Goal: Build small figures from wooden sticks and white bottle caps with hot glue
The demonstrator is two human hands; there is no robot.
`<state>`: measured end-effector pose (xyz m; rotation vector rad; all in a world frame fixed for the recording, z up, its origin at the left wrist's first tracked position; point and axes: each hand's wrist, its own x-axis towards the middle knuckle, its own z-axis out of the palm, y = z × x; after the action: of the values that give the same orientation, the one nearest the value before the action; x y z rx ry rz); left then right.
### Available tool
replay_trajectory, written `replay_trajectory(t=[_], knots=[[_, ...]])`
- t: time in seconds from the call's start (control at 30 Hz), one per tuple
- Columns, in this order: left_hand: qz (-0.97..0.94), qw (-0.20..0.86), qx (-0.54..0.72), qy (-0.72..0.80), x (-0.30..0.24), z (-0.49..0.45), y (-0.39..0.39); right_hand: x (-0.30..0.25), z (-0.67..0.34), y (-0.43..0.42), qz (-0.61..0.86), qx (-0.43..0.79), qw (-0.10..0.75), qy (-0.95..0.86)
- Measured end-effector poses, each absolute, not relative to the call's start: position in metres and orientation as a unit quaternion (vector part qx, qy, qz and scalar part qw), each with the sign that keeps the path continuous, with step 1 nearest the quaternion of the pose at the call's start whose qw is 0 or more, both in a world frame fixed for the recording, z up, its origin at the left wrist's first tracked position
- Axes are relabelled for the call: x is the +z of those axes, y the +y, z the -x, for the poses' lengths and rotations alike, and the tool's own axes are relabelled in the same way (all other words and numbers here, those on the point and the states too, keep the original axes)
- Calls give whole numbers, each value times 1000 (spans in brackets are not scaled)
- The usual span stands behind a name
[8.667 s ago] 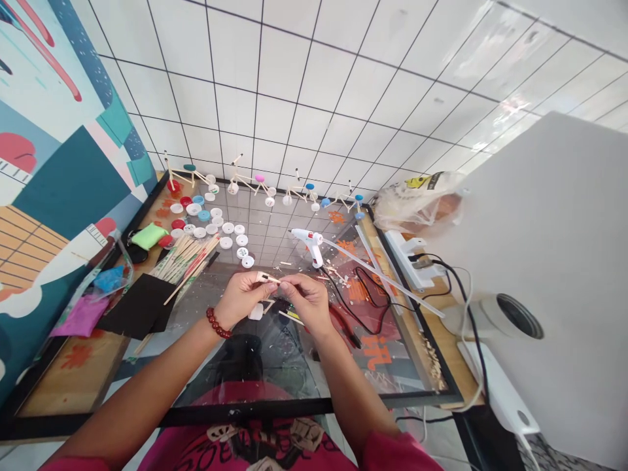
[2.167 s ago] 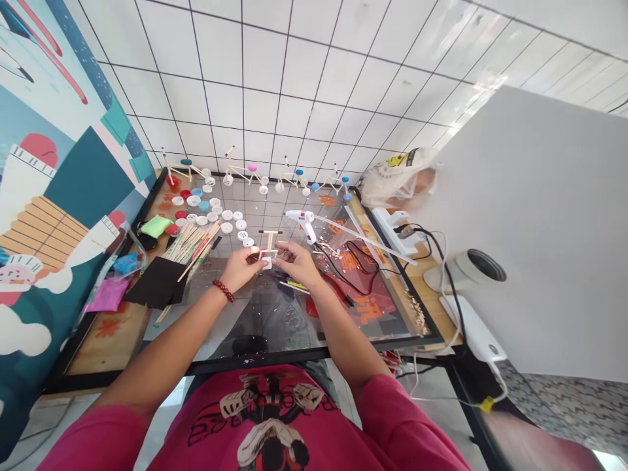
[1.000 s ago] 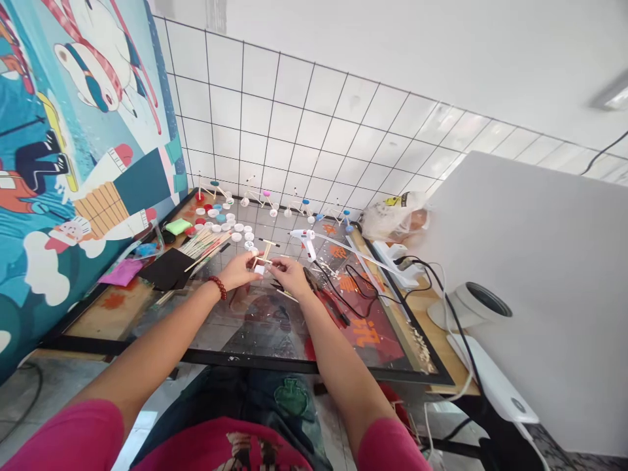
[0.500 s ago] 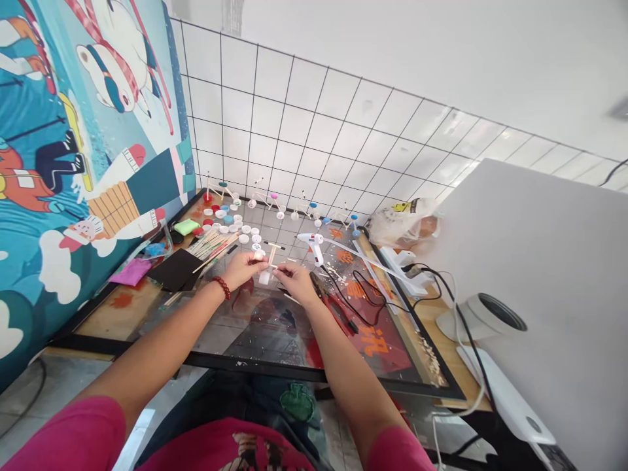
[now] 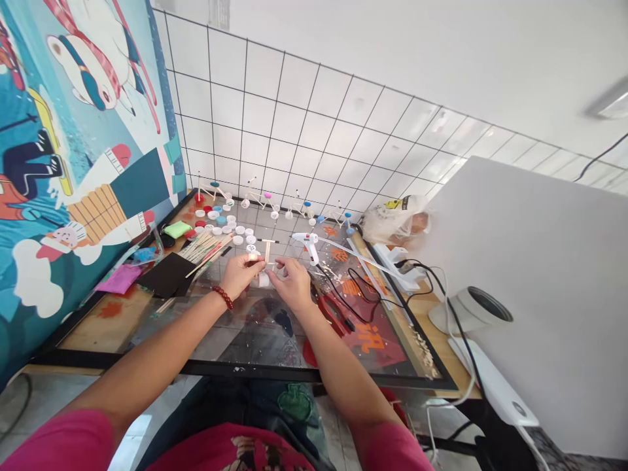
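Observation:
My left hand (image 5: 241, 275), with a red bead bracelet at the wrist, pinches a small wooden stick frame (image 5: 267, 251). The frame has pale uprights and a black-ended crossbar on top. Just right of its lower end is my right hand (image 5: 293, 282), thumb and forefinger apart; whether a fingertip touches the frame I cannot tell. Below the fingers lies a small white piece (image 5: 263, 280). A white glue gun (image 5: 308, 247) sits on the tabletop beyond my right hand, and red-handled pliers (image 5: 333, 313) lie to its right, partly hidden by it.
Bottle caps (image 5: 239, 230) and wooden sticks (image 5: 212, 251) lie at the left, near a black sheet (image 5: 167, 275). Stick-and-cap models (image 5: 267, 204) line the back edge. Cables run to a power strip (image 5: 398, 265) at right, before a white cylinder (image 5: 471, 311).
My right thumb and forefinger have come apart at the frame's lower end, and that hand has turned slightly. My left hand still holds the frame. The view has shifted a little.

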<state>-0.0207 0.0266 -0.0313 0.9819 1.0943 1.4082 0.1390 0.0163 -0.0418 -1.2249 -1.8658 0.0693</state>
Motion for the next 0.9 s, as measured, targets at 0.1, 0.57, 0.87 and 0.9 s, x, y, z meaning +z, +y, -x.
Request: replay_trajectory(t=[0.1, 0.57, 0.87, 0.9], knots=[[-388, 555, 583, 448, -29, 18, 24, -42, -142, 19, 475, 64, 483, -733], [-302, 657, 554, 413, -23, 35, 29, -46, -146, 30, 425, 302, 530, -669], [-348, 650, 531, 418, -22, 28, 22, -39, -148, 16, 467, 85, 433, -767], [-352, 648, 529, 419, -22, 28, 21, -38, -148, 15, 470, 79, 428, -768]])
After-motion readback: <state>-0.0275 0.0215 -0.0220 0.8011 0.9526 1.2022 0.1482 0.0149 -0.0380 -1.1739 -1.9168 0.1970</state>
